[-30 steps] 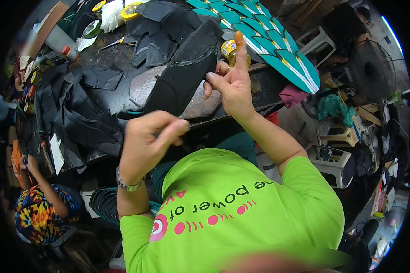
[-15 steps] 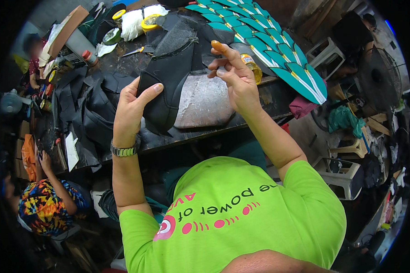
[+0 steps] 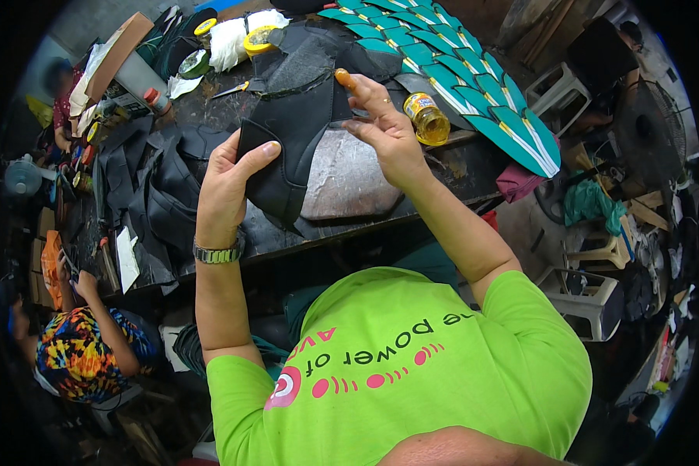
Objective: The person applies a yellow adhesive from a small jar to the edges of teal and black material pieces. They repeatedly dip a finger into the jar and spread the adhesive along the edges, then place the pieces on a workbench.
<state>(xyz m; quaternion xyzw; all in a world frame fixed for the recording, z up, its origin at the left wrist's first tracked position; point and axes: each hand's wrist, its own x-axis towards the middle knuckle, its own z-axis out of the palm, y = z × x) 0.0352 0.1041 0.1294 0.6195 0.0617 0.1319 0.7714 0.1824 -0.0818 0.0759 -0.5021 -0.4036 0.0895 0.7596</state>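
Note:
My left hand (image 3: 237,167) pinches the left edge of a black stitched shoe upper (image 3: 283,155), thumb on top and fingers mostly hidden underneath. The upper lies over a grey, worn board (image 3: 349,182) at the table's near edge. Orange-yellow glue coats the index fingertip of my right hand (image 3: 384,128). That hand hovers at the upper's right edge, fingers apart and thumb low; whether a fingertip touches the material I cannot tell. Just beyond it is a glass jar (image 3: 431,124) of amber glue, standing or tilted.
Black cut pieces (image 3: 167,175) pile up on the left of the table. Scissors (image 3: 231,88) and a yellow-rimmed tub (image 3: 261,39) lie farther back. Overlapping green pieces with white stripes (image 3: 512,136) cover the right side. At lower left sits another person in a patterned shirt (image 3: 89,353).
My right hand has moved left, bringing its glue-coated finger over the upper's right edge and uncovering more of the jar. My left hand keeps its hold, nearly still.

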